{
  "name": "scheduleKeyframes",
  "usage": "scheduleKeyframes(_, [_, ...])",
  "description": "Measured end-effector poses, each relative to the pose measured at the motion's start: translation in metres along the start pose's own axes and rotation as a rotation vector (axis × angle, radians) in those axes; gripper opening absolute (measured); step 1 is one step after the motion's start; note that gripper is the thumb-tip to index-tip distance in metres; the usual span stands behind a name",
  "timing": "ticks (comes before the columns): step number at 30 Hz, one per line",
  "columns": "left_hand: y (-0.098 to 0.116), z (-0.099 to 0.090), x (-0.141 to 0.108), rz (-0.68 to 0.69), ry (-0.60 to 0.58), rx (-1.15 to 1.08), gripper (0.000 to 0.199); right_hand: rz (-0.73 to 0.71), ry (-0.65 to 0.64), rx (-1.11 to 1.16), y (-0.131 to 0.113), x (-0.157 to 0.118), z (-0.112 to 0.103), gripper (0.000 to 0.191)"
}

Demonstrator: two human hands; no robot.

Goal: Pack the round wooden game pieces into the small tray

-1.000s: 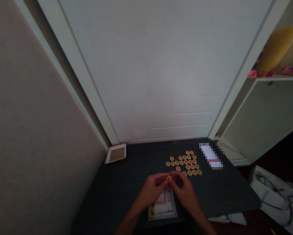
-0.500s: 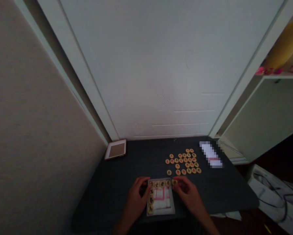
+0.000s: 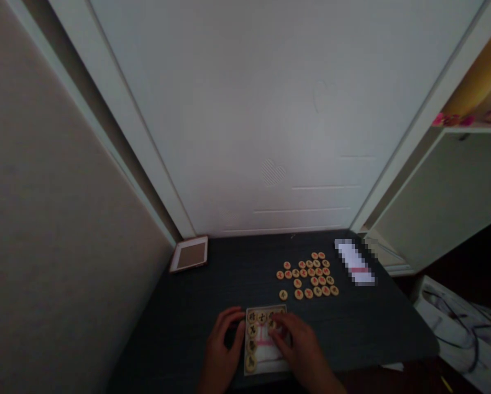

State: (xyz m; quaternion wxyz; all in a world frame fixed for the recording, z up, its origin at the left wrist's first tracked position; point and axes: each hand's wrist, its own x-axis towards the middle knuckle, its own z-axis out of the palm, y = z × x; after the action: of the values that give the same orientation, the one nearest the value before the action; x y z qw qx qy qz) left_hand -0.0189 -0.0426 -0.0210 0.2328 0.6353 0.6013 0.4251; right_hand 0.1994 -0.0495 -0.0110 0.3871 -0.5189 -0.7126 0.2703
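A shallow, clear square box (image 3: 276, 368) lies near the front edge of the dark table. Round xiangqi pieces (image 3: 262, 317) line its top side, and others run down its left side. My right hand (image 3: 300, 342) reaches over the box, pinching a single xiangqi piece (image 3: 272, 324) just below the top row; whether it touches the box floor I cannot tell. Its fingers hide part of the top row's right end. My left hand (image 3: 224, 342) rests at the box's left edge, thumb and fingers curved but apart, with nothing between them.
Several loose xiangqi pieces (image 3: 311, 272), marked red or black, lie spread behind the box to the right. A framed flat object (image 3: 188, 254) sits at the table's back left, a blurred white item (image 3: 354, 261) at the back right. A white panel (image 3: 245, 137) rises behind the table.
My right hand has brought a piece from outside the box's right edge to over the box, moving left. My left hand has drawn back slightly from the corner piece.
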Motion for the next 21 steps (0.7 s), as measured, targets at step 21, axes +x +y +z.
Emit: scheduleKeyframes(21, [-0.0007,0.0050,-0.0051,0.036,-0.091,0.054,0.020,-0.093,-0.151,-0.335,-0.0068,-0.0025,0.0026,0.024])
